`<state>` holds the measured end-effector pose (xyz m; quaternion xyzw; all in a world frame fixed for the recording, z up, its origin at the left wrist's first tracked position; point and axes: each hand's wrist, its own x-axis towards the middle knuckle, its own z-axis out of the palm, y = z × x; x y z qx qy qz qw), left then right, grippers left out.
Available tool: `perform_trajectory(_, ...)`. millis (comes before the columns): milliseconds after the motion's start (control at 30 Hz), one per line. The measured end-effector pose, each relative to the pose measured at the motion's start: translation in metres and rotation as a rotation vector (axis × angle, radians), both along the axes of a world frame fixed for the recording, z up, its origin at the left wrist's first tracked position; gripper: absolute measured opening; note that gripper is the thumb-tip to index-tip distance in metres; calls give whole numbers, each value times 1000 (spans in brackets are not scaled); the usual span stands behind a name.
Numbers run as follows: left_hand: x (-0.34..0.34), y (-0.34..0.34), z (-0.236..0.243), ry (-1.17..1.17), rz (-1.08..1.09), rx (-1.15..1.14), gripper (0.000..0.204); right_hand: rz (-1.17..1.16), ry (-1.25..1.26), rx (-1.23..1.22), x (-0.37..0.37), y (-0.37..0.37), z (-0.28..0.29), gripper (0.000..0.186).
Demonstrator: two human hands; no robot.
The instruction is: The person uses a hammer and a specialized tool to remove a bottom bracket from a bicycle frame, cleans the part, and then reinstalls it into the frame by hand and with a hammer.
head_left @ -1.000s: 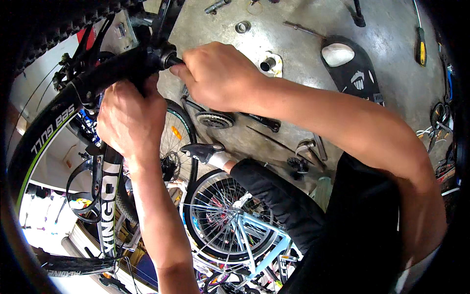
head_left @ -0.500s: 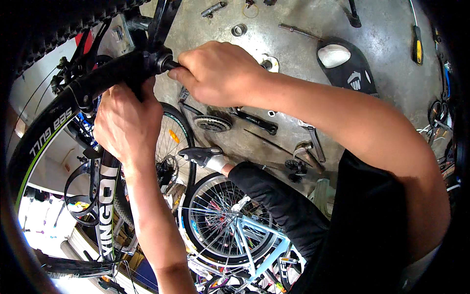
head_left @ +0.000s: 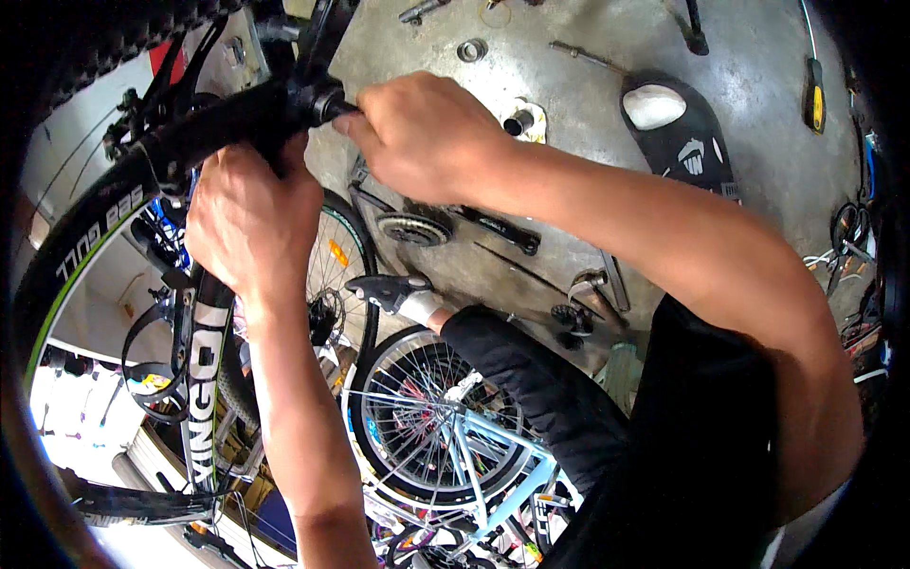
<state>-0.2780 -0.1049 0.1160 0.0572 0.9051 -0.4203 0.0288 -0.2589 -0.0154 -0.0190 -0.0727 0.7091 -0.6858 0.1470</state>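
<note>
My right hand is closed round a dark shaft at the round bottom-bracket shell of a black bicycle frame. My left hand is curled under that frame just left of the shell, its fingertips hidden; what exactly it grips looks like the frame. A wheel with a black tyre and green rim stripe stands along the left. Below my left hand is a black frame tube with large white lettering, with a bottle cage beside it.
On the concrete floor lie a crankset, metal rings, tools, a screwdriver and a black slipper-like item. A light-blue bicycle lies below. My shoe is beside it; cables crowd the right edge.
Both hands stay at the frame's shell in much the same grip. The view and my right hand have shifted only slightly.
</note>
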Motion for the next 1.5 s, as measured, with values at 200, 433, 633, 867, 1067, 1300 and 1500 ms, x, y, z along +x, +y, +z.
perform_trajectory(200,2,-4,0,5,0,-26,37,147,-9,-65,-7,13,-12,49)
perform_trajectory(433,4,-8,2,-9,-70,-11,38,-110,-952,-643,18,42,-65,35)
perform_trajectory(633,6,-9,0,9,-49,-62,38,-108,-876,-695,21,35,-61,42)
perform_trajectory(867,4,-9,-1,9,-83,-42,38,-38,-647,-728,18,22,-16,41)
perform_trajectory(1067,4,-7,-2,13,-81,-20,38,-96,-322,-666,22,4,-22,52)
perform_trajectory(1300,5,-10,-1,6,-70,-28,38,-68,-488,-901,26,12,-17,42)
perform_trajectory(1500,6,-10,-3,10,-81,-23,38,-90,-455,-861,27,12,-27,33)
